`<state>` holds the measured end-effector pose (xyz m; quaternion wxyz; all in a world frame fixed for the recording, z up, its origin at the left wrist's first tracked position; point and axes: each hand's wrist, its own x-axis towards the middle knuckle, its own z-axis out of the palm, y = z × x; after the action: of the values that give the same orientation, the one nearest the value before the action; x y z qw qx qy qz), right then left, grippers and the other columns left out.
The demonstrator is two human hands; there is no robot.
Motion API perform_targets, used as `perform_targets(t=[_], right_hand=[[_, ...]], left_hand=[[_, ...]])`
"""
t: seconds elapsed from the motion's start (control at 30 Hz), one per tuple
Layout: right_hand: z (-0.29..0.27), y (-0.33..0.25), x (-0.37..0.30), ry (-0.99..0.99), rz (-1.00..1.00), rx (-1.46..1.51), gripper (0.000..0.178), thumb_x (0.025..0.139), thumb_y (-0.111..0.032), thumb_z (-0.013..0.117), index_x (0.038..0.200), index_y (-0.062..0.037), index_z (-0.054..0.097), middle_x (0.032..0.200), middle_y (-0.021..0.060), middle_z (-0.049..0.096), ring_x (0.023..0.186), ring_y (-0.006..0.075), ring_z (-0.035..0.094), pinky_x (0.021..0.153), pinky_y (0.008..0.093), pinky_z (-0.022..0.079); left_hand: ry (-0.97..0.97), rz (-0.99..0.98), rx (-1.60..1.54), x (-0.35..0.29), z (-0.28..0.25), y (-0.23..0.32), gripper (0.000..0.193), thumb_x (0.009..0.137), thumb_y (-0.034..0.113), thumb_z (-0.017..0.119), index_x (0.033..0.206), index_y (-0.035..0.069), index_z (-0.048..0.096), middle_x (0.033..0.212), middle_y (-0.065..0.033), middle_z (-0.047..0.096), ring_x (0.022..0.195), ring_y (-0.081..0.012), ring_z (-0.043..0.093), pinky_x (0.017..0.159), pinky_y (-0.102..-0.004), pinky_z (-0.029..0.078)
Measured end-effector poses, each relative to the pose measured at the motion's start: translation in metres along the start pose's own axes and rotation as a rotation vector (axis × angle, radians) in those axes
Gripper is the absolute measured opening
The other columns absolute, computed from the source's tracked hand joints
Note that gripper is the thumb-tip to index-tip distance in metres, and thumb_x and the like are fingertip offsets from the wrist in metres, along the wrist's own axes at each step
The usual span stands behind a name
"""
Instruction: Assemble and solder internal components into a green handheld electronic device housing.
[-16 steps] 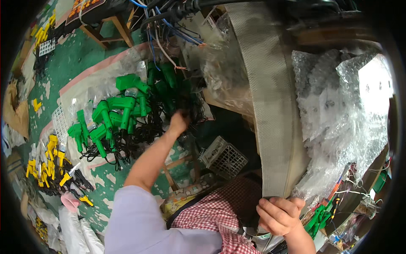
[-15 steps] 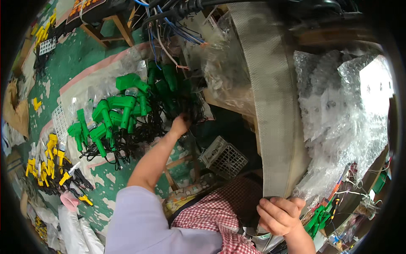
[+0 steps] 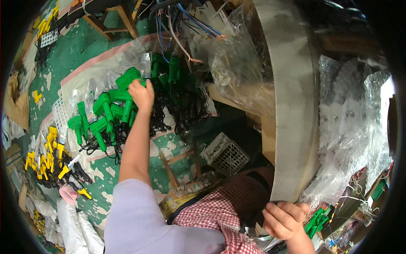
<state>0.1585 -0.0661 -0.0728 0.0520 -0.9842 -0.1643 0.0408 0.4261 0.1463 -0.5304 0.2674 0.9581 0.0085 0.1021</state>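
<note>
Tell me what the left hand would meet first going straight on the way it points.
Most likely the left hand would first meet the green tool at its fingertips; whether they already touch is unclear.

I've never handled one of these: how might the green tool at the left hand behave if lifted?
The green tool probably feels stiff, as its body looks crisply moulded. Lifting it might tug the tangled black cords bunched nearby. Its blocky shape suggests it would tip rather than roll.
</note>
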Motion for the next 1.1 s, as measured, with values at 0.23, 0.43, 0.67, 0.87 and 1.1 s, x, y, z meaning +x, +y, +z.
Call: perform_targets(t=[0.23, 0.43, 0.67, 0.87, 1.1], right_hand=[[-0.005, -0.001, -0.003, -0.068, 0.003, -0.026, 0.016, 0.081, -0.029, 0.06, 0.086, -0.0167, 0.069, 0.098, -0.0036, 0.067, 0.085, 0.016, 0.054, 0.079, 0.0347, 0.034], [-0.009, -0.007, -0.002, -0.089, 0.04, -0.059, 0.013, 0.085, -0.029, 0.06, 0.085, -0.0193, 0.068, 0.094, -0.006, 0.067, 0.086, 0.014, 0.053, 0.084, 0.0322, 0.031], [-0.005, -0.004, 0.0, -0.035, 0.03, -0.017, 0.011, 0.079, -0.028, 0.062, 0.081, -0.0194, 0.069, 0.091, -0.0059, 0.068, 0.082, 0.0134, 0.053, 0.079, 0.0313, 0.034], [0.007, -0.001, -0.017, 0.076, -0.013, -0.041, 0.011, 0.08, -0.026, 0.058, 0.074, -0.0188, 0.066, 0.087, -0.004, 0.067, 0.078, 0.0118, 0.053, 0.079, 0.0337, 0.034], [-0.014, -0.009, 0.027, 0.046, 0.051, 0.057, 0.015, 0.074, -0.017, 0.065, 0.085, -0.0094, 0.071, 0.092, 0.0034, 0.07, 0.078, 0.0174, 0.061, 0.071, 0.0306, 0.039]], left_hand=[[-0.368, -1.292, -1.158, 0.034, 0.065, -0.034, 0.025, 0.089, 0.021, 0.059, 0.102, 0.001, 0.052, 0.083, -0.013, 0.059, 0.057, -0.0188, 0.055, 0.042, -0.0246, 0.042], [-0.597, -1.182, -1.074, 0.005, 0.072, -0.024, 0.022, 0.085, 0.023, 0.06, 0.097, 0.005, 0.055, 0.077, -0.0085, 0.058, 0.055, -0.0133, 0.052, 0.042, -0.0249, 0.04], [-0.851, -1.146, -1.258, 0.03, 0.045, 0.065, 0.029, 0.092, 0.034, 0.051, 0.11, 0.011, 0.056, 0.081, -0.0062, 0.057, 0.059, -0.0169, 0.05, 0.065, -0.0319, 0.049], [-1.203, -0.972, -0.995, -0.045, 0.103, 0.033, 0.031, 0.092, 0.034, 0.052, 0.11, 0.011, 0.059, 0.085, -0.0091, 0.067, 0.065, -0.0183, 0.058, 0.061, -0.0327, 0.049], [-1.241, 0.004, 0.166, -0.067, 0.192, -0.026, 0.032, 0.088, 0.017, 0.052, 0.117, 0.006, 0.057, 0.112, -0.0151, 0.061, 0.098, -0.0311, 0.057, 0.082, -0.0411, 0.047]])
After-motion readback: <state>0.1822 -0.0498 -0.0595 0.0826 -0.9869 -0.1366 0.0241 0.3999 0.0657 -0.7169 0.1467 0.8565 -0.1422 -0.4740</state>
